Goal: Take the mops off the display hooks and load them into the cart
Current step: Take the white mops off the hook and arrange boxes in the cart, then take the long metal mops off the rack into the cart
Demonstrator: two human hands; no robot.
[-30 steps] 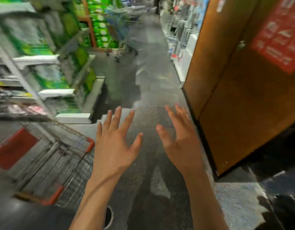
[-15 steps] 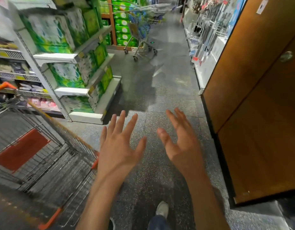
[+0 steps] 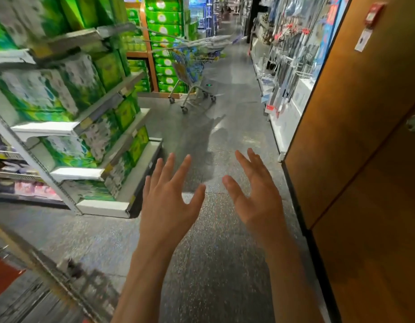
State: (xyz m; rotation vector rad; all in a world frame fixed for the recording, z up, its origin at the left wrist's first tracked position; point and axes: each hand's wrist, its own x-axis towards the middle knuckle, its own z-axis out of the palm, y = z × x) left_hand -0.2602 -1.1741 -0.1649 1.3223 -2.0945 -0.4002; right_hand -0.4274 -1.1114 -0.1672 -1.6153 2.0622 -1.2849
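A person is standing in a shop aisle, holding both bare hands out over the grey floor (image 3: 209, 264). The left hand (image 3: 169, 203) is spreading its fingers wide, released and grasping nothing; the right hand (image 3: 255, 197), just beside it, is likewise hanging open with fingers straight and empty. A wire cart (image 3: 38, 290) with a red panel is showing, blurred, at the lower left corner, near the left forearm. Mops (image 3: 293, 57) are hanging on a display rack along the right side of the aisle, well apart from both hands and too blurred to count. Green packs (image 3: 50, 92) are filling the shelves (image 3: 90, 173) on the left. A second cart (image 3: 192, 66) is standing farther down the aisle, carrying long items. A brown door (image 3: 365, 127) is filling the right edge.
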